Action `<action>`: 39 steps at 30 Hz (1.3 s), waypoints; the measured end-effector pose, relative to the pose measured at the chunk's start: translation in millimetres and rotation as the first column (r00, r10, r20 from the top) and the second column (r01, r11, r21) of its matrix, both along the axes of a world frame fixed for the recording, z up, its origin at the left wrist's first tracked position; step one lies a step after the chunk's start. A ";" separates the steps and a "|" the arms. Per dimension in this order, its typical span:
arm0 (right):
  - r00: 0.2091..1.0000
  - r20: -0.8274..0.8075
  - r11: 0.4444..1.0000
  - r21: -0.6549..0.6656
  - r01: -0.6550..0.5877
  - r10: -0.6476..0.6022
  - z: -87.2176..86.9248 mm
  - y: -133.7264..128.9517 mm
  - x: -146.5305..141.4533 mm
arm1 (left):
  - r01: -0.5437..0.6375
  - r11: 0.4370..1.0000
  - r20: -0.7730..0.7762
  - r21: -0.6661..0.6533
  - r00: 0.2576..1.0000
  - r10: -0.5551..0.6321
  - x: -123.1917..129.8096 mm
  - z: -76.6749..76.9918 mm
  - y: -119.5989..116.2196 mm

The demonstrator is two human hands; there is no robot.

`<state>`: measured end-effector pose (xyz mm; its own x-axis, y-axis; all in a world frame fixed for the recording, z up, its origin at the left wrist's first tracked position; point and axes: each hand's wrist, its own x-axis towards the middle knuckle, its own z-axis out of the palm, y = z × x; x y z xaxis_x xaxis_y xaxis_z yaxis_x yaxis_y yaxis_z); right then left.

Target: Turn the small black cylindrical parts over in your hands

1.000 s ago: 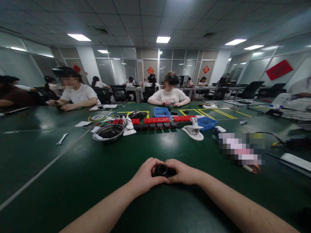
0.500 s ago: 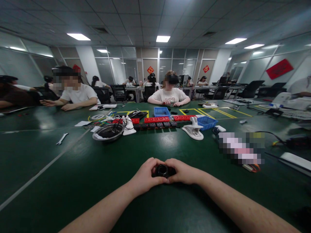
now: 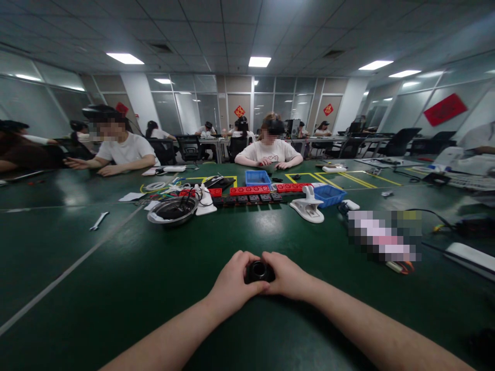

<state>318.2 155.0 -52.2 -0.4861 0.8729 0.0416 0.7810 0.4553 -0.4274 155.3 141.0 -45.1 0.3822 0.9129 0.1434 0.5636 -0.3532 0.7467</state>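
Note:
A small black round part [image 3: 258, 269] with an open hole in its top stands at the near middle of the green table [image 3: 162, 278]. Around its left side curls my left hand [image 3: 235, 278], thumb across the front and fingers behind. My right hand [image 3: 288, 275] wraps the right side, and its fingers meet those of the left. Both hands are closed on the part, whose lower sides they partly hide. What kind of part it is I cannot make out.
Ahead lie a metal bowl [image 3: 172, 212] with black cables, red socket strips [image 3: 249, 190], a white clip stand [image 3: 308, 206] and blue trays [image 3: 328, 195]. A wrench [image 3: 99, 221] rests at left. Co-workers sit across the table, one [image 3: 268, 149] straight ahead.
My right hand has shifted slightly left around the black part, closing in on its side. The part stays in nearly the same place.

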 end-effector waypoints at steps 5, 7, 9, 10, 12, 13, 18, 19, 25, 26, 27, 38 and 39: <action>0.980 0.110 0.974 0.169 0.148 -0.168 -3.1 -10.6 -13.1 | -0.100 0.993 -0.005 0.065 0.995 0.100 1.6 -1.5 -1.4; 0.992 0.068 0.982 0.160 0.097 -0.109 -1.4 -10.3 -11.5 | -0.068 0.996 0.004 0.050 0.998 0.068 0.4 -1.3 0.0; 1.000 -0.016 0.993 0.121 0.004 -0.002 1.5 -7.5 -6.8 | -0.015 1.000 0.018 0.021 1.000 0.014 -1.8 -0.8 2.4; 0.997 -0.056 0.995 0.089 -0.053 0.058 3.1 -5.5 -3.8 | 0.016 1.000 0.025 0.005 1.000 -0.016 -3.1 -0.6 3.9; 0.980 -0.122 0.988 0.009 -0.155 0.155 6.7 -1.1 2.4 | 0.080 0.996 0.035 -0.029 0.996 -0.079 -5.6 -0.1 6.7; 0.971 -0.147 0.980 -0.034 -0.196 0.189 8.5 1.0 5.2 | 0.110 0.993 0.040 -0.044 0.993 -0.108 -6.5 0.2 7.8; 0.922 -0.217 0.920 -0.159 -0.357 0.320 15.7 7.6 14.6 | 0.218 0.972 0.071 -0.093 0.975 -0.211 -7.2 3.0 7.6; 0.914 -0.219 0.911 -0.163 -0.378 0.340 16.7 8.2 15.6 | 0.228 0.969 0.075 -0.096 0.972 -0.222 -6.9 3.6 6.9; 0.883 -0.228 0.874 -0.180 -0.452 0.410 20.1 9.7 18.2 | 0.235 0.967 0.066 -0.093 0.971 -0.230 -5.7 3.9 4.4; 0.885 -0.226 0.875 -0.181 -0.449 0.407 20.3 9.6 18.2 | 0.232 0.968 0.067 -0.095 0.972 -0.226 -5.5 3.3 4.3; 0.887 -0.227 0.877 -0.182 -0.444 0.402 20.3 9.4 18.1 | 0.228 0.969 0.068 -0.097 0.973 -0.222 -5.3 2.6 4.2; 0.900 -0.245 0.890 -0.198 -0.410 0.360 19.4 8.8 16.3 | 0.215 0.972 0.029 -0.095 0.977 -0.213 -4.7 3.0 2.7; 0.902 -0.246 0.891 -0.201 -0.406 0.356 19.4 8.7 16.1 | 0.209 0.974 0.020 -0.090 0.978 -0.208 -4.2 2.7 2.6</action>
<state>334.3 163.7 -32.8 -0.7869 0.6169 -0.0164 0.4561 0.5636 -0.6887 151.1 143.6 -42.4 0.5640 0.8229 0.0680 0.4766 -0.3917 0.7870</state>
